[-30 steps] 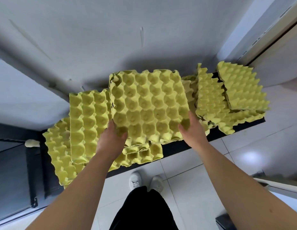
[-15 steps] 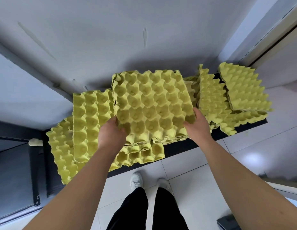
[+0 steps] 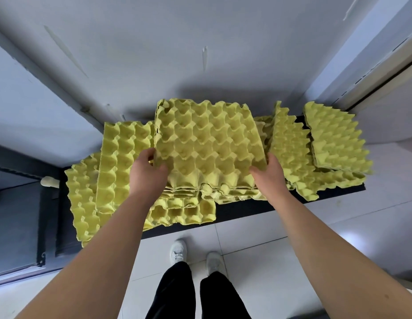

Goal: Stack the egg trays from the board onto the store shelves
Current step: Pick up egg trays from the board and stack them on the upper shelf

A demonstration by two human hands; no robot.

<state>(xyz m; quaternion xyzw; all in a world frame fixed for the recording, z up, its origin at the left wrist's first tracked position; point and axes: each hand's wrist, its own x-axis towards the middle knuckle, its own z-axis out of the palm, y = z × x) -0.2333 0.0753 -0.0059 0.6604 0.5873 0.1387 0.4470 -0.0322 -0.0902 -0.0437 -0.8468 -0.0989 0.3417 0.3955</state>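
A: Where is the stack of egg trays (image 3: pixel 207 143)?

B: Over the middle of the black board (image 3: pixel 258 207), cups facing up, several yellow trays nested together; its near edge shows the layers; whether it touches the single tray (image 3: pixel 184 212) under its near edge, I cannot tell.

A: And the grips?

B: The left grip (image 3: pixel 146 173) holds the stack's near left corner, thumb on top in a cup, fingers curled under the edge; the right grip (image 3: pixel 269 178) holds the near right corner the same way, thumb over the rim.

A: What lies around that stack?

B: Just left of it, another cups-up pile (image 3: pixel 117 162); further left, an upturned tray (image 3: pixel 83 199) hanging past the board's end; just right of the stack, upturned trays (image 3: pixel 290 146) with points showing; beyond those, a further pile (image 3: pixel 336 139) lying across them at an angle.

A: Anything nearer than the stack?

B: White shoes (image 3: pixel 177 250) and black trousers on a pale tiled floor (image 3: pixel 258 238).
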